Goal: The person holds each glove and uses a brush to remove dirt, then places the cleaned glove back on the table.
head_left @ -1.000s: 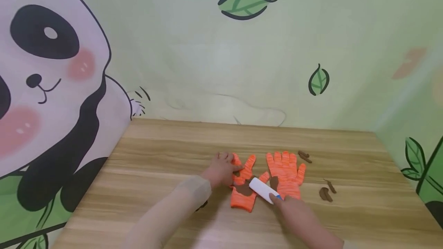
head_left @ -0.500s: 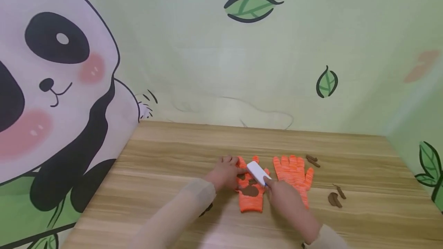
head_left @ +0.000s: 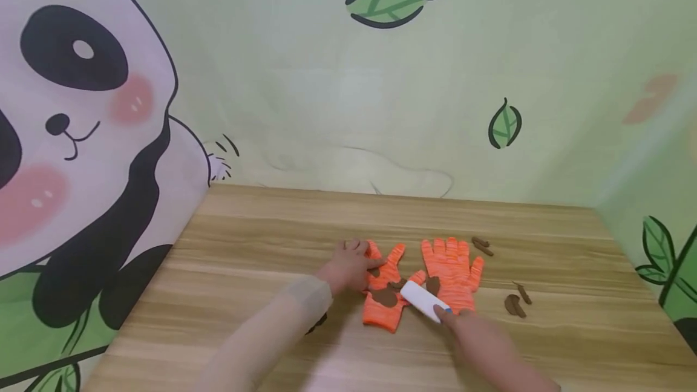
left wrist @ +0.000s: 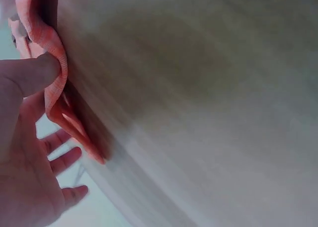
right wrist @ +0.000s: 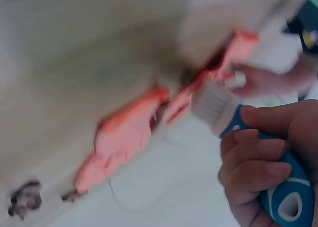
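Brush (head_left: pixel 425 301) aimed 10-ish o'clock, long axis 4-to-10; right hand (head_left: pixel 471 328) gripping blue handle (right wrist: pixel 301 171), left hand (head_left: pixel 351 266) pinching orange knit glove (head_left: pixel 389 272).

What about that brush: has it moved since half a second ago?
Yes: in the head view, the brush has moved right and down the picture, judged against the lone upright painted leaf.
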{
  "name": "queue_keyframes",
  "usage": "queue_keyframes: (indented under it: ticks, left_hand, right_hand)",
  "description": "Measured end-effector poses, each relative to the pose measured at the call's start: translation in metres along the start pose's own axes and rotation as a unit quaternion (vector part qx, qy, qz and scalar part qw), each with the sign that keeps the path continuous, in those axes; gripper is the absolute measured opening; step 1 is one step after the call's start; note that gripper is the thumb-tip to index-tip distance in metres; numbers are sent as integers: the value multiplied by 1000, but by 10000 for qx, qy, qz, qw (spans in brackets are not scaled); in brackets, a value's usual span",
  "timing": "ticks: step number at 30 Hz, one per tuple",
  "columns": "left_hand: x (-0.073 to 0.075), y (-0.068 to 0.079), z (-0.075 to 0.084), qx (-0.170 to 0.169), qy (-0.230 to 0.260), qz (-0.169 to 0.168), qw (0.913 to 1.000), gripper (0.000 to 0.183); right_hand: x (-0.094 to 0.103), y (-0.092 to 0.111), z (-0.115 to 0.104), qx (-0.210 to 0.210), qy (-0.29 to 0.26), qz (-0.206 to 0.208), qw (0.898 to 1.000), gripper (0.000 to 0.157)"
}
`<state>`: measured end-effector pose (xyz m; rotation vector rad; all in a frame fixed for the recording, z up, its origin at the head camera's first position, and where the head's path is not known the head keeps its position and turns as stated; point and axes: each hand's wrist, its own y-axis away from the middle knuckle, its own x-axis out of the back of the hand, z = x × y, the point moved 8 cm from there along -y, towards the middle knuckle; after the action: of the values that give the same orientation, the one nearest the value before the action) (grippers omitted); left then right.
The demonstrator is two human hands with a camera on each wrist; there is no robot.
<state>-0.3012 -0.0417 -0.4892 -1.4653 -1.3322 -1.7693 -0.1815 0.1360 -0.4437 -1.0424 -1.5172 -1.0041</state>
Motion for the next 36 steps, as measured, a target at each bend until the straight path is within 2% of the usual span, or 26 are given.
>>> queue_keyframes:
  ticks: [3, 6, 8, 10, 12, 15, 19, 21, 23, 25, 29, 33, 36]
  left_hand:
    - [0, 1, 2, -355, 80, 243, 9990, 60]
    - [3, 6, 9, -807, -41, 608, 9949, 54]
    - [3, 8, 15, -1027, -260, 786, 9913, 50]
    - [1, 9, 19, -1117, -482, 820, 9892, 48]
    - [-2, 10, 21, -1077, -611, 745, 9895, 50]
    - [-4, 10, 22, -996, -676, 657, 9905, 55]
    - [-3, 8, 22, -922, -888, 642, 9897, 55]
    - [-4, 8, 21, -899, -957, 596, 9895, 53]
    - [-4, 8, 20, -865, -930, 535, 9905, 51]
    - [-3, 9, 20, -861, -818, 512, 9916, 51]
    - [-4, 9, 17, -872, -595, 510, 9931, 51]
    - [-4, 9, 14, -905, -531, 564, 9929, 57]
    - [-4, 7, 12, -927, -461, 524, 9932, 62]
  right_hand:
    - [19, -3, 4, -50, -456, 427, 9980, 36]
    - [33, -14, 2, -43, -568, 710, 9958, 35]
    - [34, -24, -1, -78, -558, 639, 9964, 36]
    - [26, -33, -5, -108, -572, 379, 9976, 36]
    - [15, -39, -9, -111, -567, 175, 9982, 36]
    - [0, -40, -15, -47, -259, 43, 9996, 36]
    - [-11, -27, -18, 206, 385, 97, 9990, 40]
    - [-12, -18, -15, 200, 452, 75, 9987, 43]
    - [-9, -12, -11, 144, 306, 101, 9994, 42]
    - [0, -10, -7, 94, 89, 293, 9995, 39]
    - [15, -23, -8, 49, -319, 479, 9983, 36]
    - [8, -39, -19, 99, -495, 272, 9984, 35]
    - [-1, -34, -20, 120, -562, 226, 9981, 33]
